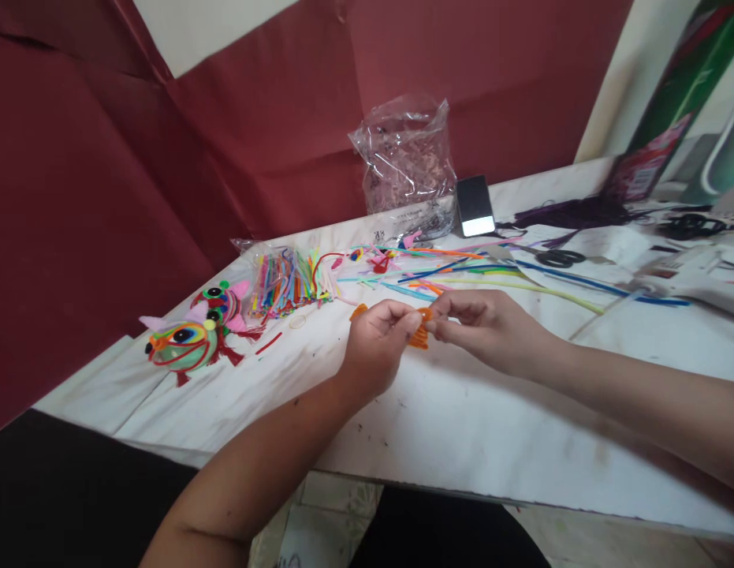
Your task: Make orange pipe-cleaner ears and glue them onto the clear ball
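Observation:
My left hand (375,343) and my right hand (482,323) meet above the white table (461,426), both pinching a small orange pipe cleaner piece (419,335) between fingertips. The orange piece is bent and partly hidden by my fingers. Another orange bit (358,311) shows just left of my left hand. Both hands are closed on the piece.
Two round, colourful fish-like craft figures (192,335) lie at the table's left. A bag of coloured pipe cleaners (284,284) and loose long ones (461,272) spread behind my hands. A crumpled clear plastic bag (407,162), a phone (474,207) and scissors (559,257) lie farther back.

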A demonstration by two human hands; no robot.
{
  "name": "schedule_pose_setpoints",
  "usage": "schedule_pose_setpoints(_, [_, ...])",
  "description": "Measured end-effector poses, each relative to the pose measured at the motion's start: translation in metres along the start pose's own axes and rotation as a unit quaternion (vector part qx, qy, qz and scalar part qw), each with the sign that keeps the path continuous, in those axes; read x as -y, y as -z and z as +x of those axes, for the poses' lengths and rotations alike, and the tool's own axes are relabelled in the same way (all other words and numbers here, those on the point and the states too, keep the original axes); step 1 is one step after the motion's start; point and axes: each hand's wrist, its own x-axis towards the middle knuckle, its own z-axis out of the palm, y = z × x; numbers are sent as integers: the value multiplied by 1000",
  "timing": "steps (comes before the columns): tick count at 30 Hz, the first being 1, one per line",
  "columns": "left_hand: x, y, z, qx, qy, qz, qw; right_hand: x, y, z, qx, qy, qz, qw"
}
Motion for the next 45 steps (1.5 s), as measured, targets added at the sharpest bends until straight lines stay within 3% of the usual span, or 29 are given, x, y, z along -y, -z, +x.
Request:
schedule_pose_setpoints(3, [2,-1,2,11,24,-37,999,-3,1,2,8,-21,15,1000])
schedule_pose_setpoints(8, [1,0,4,11,48,2,999,-3,3,2,28,-43,38,998])
schedule_pose_setpoints(14, [-1,3,3,-7,12,36,999,4,1,3,49,-66,82,993])
schedule_pose_setpoints(17, [0,5,4,10,14,40,999,5,1,3,44,-65,85,993])
schedule_pose_setpoints(25, [4,4,8,89,115,-118,982,-1,6,3,103,-95,99,985])
schedule_pose_setpoints(28, [3,3,10,60,124,-197,971,-8,5,7,65,-75,161,982])
schedule_pose_setpoints(31, [4,4,15,-12,121,-245,962,-16,2,10,18,-94,250,963])
schedule_pose_setpoints(35, [6,7,20,-74,113,-268,954,-19,-5,7,40,-126,237,963])
schedule_pose_setpoints(41, [7,4,18,-87,95,-267,955,-9,-14,-2,86,-126,154,976])
schedule_pose_setpoints(45, [8,1,15,-36,98,-231,967,-7,-16,-4,85,-111,126,982])
